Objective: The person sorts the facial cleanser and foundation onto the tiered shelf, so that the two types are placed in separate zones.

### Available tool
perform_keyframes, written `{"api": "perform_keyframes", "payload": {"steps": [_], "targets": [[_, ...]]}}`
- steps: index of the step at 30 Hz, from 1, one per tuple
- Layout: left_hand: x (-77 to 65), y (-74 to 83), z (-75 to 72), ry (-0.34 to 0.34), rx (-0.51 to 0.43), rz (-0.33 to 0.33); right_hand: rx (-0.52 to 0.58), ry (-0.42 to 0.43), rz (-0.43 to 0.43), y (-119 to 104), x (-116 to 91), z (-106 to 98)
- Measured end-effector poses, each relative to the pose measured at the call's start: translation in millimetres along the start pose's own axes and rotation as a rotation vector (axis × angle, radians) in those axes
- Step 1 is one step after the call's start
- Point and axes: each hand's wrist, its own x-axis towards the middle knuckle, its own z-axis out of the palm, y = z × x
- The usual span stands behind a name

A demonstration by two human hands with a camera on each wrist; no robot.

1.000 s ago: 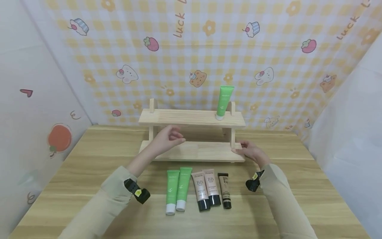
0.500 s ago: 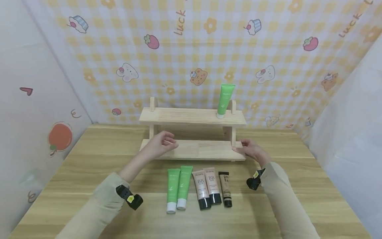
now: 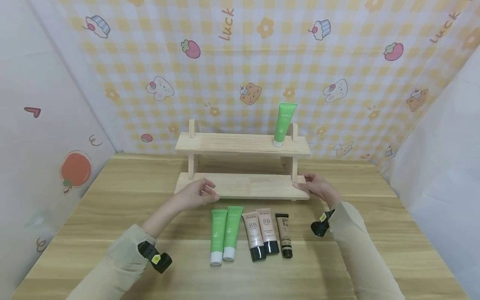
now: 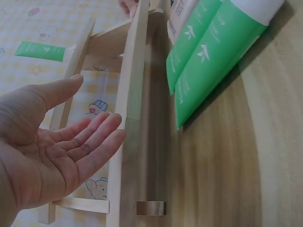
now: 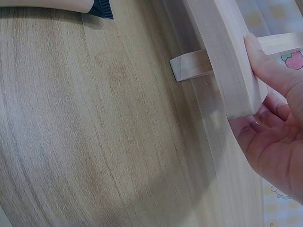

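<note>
A two-tier wooden rack (image 3: pixel 243 143) stands at the back of the table. My right hand (image 3: pixel 319 187) grips the right end of its lower shelf; in the right wrist view the thumb (image 5: pixel 259 59) lies on top and the fingers curl beneath. My left hand (image 3: pixel 196 193) hovers by the lower shelf's front left, fingers loosely bent and holding nothing. One green tube (image 3: pixel 284 123) stands cap-down on the upper shelf's right side. Two more green tubes, a left one (image 3: pixel 218 233) and a right one (image 3: pixel 233 229), lie in front of the rack, nearest my left hand.
Two pale pink BB tubes, a left one (image 3: pixel 253 233) and a right one (image 3: pixel 267 229), lie right of the green pair. Beside them is a slim beige tube (image 3: pixel 285 235) with a black cap. A checked cloth (image 3: pixel 225 71) hangs behind the rack.
My left hand has moved down and left, from above the lower shelf to its front edge. The right hand keeps its grip on the rack. The view has tilted slightly.
</note>
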Motion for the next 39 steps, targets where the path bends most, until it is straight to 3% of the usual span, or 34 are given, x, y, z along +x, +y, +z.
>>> {"api": "perform_keyframes", "payload": {"steps": [5, 14, 19, 25, 33, 39], "targets": [[-4.6, -9.1, 5.0, -0.03, 0.031, -0.059, -0.01, -0.007, -0.008, -0.5, -1.2, -0.3], [-17.5, -22.5, 17.0, -0.091, -0.041, -0.112, 0.0, -0.022, -0.017, -0.5, 0.8, -1.1], [-21.8, -25.4, 26.4, -0.103, -0.03, -0.152, 0.002, -0.026, -0.015, -0.4, 0.7, -1.2], [-22.5, -26.8, 40.6, -0.072, -0.031, -0.161, 0.028, -0.03, -0.012, 0.0, -0.4, -0.8], [-20.7, -27.2, 58.6, 0.028, -0.013, -0.208, 0.03, -0.024, -0.013, 1.4, 0.4, -1.5], [-21.9, -22.4, 64.6, 0.016, -0.023, -0.238, 0.01, -0.018, -0.008, 1.6, 0.0, -1.0]]}}
